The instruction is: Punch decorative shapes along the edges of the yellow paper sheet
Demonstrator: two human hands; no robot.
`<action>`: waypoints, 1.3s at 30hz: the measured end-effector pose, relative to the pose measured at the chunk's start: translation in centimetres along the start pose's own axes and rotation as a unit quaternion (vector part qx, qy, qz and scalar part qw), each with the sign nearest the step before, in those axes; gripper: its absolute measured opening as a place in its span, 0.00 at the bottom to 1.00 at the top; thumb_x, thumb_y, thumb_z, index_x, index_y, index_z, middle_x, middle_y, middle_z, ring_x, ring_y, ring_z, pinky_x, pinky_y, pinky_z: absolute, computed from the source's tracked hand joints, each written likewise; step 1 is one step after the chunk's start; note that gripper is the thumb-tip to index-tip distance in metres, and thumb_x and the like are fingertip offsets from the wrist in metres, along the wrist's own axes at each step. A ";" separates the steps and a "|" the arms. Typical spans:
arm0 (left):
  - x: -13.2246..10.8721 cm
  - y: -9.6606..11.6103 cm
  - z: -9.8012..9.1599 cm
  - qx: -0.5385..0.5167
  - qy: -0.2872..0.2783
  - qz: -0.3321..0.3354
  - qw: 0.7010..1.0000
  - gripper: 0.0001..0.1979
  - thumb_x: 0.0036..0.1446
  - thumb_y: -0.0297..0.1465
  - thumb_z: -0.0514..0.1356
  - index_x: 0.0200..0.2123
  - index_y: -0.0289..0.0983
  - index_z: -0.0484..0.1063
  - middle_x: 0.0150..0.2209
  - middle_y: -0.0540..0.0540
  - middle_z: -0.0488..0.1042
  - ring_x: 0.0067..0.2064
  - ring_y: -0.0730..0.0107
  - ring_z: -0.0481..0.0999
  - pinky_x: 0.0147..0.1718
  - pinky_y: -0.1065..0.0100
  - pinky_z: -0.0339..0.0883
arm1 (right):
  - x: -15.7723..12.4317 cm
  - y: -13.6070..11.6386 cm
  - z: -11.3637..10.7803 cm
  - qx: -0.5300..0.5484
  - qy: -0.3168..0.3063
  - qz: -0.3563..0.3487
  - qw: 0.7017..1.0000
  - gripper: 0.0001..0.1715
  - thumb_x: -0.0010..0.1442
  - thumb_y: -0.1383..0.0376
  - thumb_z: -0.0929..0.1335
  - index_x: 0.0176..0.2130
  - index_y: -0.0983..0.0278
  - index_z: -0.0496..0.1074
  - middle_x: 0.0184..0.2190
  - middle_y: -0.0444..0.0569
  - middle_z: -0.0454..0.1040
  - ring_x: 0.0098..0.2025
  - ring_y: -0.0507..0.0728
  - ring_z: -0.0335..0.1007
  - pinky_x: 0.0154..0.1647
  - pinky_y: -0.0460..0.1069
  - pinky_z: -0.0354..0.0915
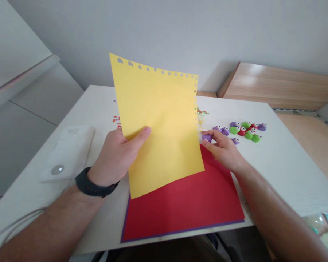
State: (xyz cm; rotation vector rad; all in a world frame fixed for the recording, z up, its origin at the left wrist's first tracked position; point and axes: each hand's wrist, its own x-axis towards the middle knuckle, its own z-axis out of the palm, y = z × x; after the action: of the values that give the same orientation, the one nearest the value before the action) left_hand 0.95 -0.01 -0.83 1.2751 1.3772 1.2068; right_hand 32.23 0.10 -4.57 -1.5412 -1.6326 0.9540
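Note:
My left hand (123,153) holds up a yellow sheet of paper (161,109), thumb on its face and fingers behind it. Small shaped holes run along the sheet's top edge and down its right edge. In my right hand (222,147) is a purple paper punch (207,138), gripped at the sheet's right edge; whether paper is inside its slot I cannot tell. Beneath the yellow sheet lies red paper (186,207), with a purple sheet (180,234) showing under its border.
Several purple, green and red punches (248,133) with eye-like dots stand on the right of the white table (278,167). Small paper cutouts (202,111) lie behind the sheet, red ones (116,119) to its left. A white device (68,153) with a cable rests at left.

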 end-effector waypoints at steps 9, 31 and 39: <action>0.1 -0.1 0.2 -0.026 0.006 -0.005 1.000 0.25 0.59 0.43 0.72 0.58 0.41 0.81 0.59 0.43 0.81 0.59 0.49 0.81 0.58 0.53 0.78 | -0.1 -0.4 -0.3 0.064 0.034 0.045 0.996 0.20 0.64 0.52 0.73 0.51 0.58 0.73 0.31 0.42 0.74 0.21 0.50 0.59 0.22 0.48 0.55; 0.1 0.1 0.3 -0.025 0.006 0.010 1.000 0.23 0.61 0.43 0.71 0.58 0.44 0.80 0.61 0.46 0.80 0.63 0.51 0.78 0.62 0.52 0.74 | -0.4 -0.6 0.3 0.262 -0.053 0.057 0.962 0.18 0.63 0.57 0.77 0.50 0.62 0.78 0.35 0.45 0.74 0.25 0.49 0.57 0.24 0.49 0.48; 0.1 0.1 0.3 -0.041 0.008 0.013 0.999 0.24 0.60 0.43 0.71 0.57 0.42 0.81 0.61 0.43 0.80 0.61 0.48 0.79 0.61 0.51 0.76 | -0.5 -0.8 0.4 0.259 -0.073 0.072 0.960 0.20 0.61 0.57 0.78 0.50 0.62 0.78 0.35 0.44 0.74 0.24 0.48 0.56 0.24 0.49 0.49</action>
State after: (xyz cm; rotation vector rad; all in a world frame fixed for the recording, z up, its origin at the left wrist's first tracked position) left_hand 1.26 0.08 -0.79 1.2310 1.3134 1.2809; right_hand 31.58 -0.45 -4.08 -1.2550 -1.2346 1.4691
